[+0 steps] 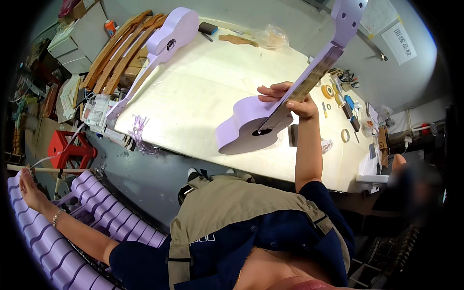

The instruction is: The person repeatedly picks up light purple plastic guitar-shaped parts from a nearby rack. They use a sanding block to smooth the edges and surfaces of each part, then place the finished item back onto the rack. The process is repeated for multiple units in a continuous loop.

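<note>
Two hands at work, far apart; nearest, at lower left, left hand stretched out to a row of lilac guitar bodies stacked on edge, fingers resting on the top of the row, whether closed on anything impossible to tell; just beyond, a red stool on the floor. Farther out, right hand wrapped around the neck of a lilac guitar, fingers and thumb clamped on the fretboard, body tipped down with its lower edge on or just above the white table, headstock up in the air. Risks, as a judgement: one-handed hold on a long neck, so a twist or slip and a knock of fresh paint against the table edge; attention split between two reaches, so a nudged row toppling at the left. Beyond, tape rolls and small tools near the right; at the far left corner, another lilac guitar lying flat beside bare wooden necks.
</note>
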### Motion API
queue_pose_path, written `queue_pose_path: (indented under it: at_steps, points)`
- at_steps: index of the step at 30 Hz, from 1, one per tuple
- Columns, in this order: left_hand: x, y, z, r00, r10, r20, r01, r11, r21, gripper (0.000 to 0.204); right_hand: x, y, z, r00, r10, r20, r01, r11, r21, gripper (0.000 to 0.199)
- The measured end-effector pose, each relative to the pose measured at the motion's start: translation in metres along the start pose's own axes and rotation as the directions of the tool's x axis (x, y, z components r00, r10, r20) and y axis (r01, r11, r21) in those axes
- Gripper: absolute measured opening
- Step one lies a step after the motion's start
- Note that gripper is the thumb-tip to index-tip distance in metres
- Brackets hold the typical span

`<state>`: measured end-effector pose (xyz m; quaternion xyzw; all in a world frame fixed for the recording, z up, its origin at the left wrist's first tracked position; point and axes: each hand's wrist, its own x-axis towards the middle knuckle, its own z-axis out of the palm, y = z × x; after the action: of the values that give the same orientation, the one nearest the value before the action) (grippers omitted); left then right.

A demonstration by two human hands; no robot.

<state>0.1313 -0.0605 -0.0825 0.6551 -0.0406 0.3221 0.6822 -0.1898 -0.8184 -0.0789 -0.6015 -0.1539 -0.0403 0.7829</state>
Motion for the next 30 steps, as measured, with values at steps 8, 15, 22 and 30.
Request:
queue_pose_path:
  at_steps: [8,15,22,30]
  points:
    - [-0.173,0.007,0.122,0.510,-0.526,0.680,-0.009,0.787,0.617,0.011,0.001,0.014,0.002,0.995,0.039,-0.093,-0.052,0.988,-0.144,0.061]
    - [-0.228,-0.163,0.227,0.513,-0.291,0.808,-0.047,0.930,0.365,0.015,0.009,0.024,0.018,0.975,0.061,-0.214,-0.098,0.981,-0.169,0.056]
    - [-0.239,-0.221,0.283,0.544,-0.463,0.700,-0.148,0.768,0.623,0.028,0.005,0.024,0.033,0.962,-0.053,-0.268,-0.052,0.927,-0.370,0.046]
    - [-0.261,-0.157,0.321,0.742,-0.225,0.632,-0.287,0.745,0.602,0.027,0.014,0.030,0.060,0.942,-0.037,-0.332,-0.037,0.977,-0.212,0.041]
